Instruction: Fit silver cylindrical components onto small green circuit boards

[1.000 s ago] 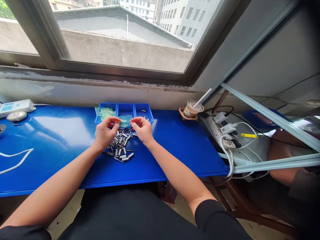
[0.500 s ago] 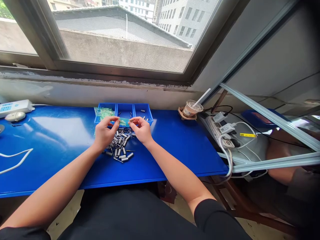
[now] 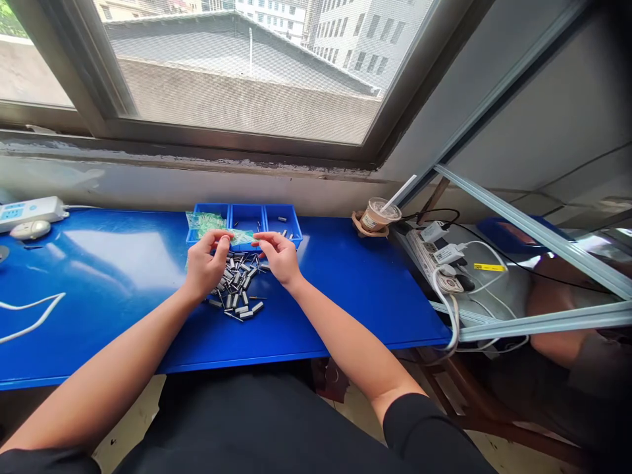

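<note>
Film spans the space between my hands: a small green-tinted plastic bag (image 3: 241, 236), held up off the counter (image 3: 355, 283) and lined up with the near edge of the blue tray (image 3: 247, 214). My left grip (image 3: 205, 263) is nearly closed, thumb and fingertips at one end of the bag; my right grip (image 3: 280, 258) is pinched at the opposite end (whether each thumb presses fully on the film is too small to tell). Beyond my left fingers, similar green bags (image 3: 207, 224) fill the left compartment, and a few loose pieces (image 3: 282, 219) lie in the right one. Below, nearer my body, metal pieces (image 3: 237, 282) are heaped on the counter.

To handle this well, I'd reckon on fingertips only, close to the edges, with light, even tension: film this thin likely creases or slips if one side pulls harder. Keeping my wrists level would help too.
</note>
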